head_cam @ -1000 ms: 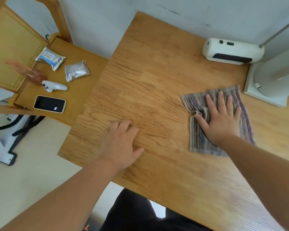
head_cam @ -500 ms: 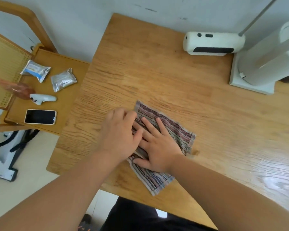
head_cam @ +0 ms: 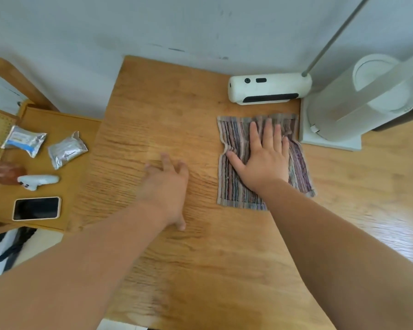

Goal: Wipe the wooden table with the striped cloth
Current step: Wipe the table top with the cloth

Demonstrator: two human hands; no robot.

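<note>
Far right on the worktop (head_cam: 200,270), right hand (head_cam: 265,160) presses the cloth (head_cam: 234,186), fingers spread — seemingly mid-wipe; left hand (head_cam: 167,186) lies flat; next, likely sweep leftward.

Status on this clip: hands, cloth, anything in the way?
Right hand flat, pressing striped cloth onto wooden table. Left hand open on bare wood, blurred. White device and white base sit just beyond cloth's far and right edges.

Home room: wooden table (head_cam: 177,110), phone (head_cam: 36,208), bedside shelf (head_cam: 65,125)
</note>
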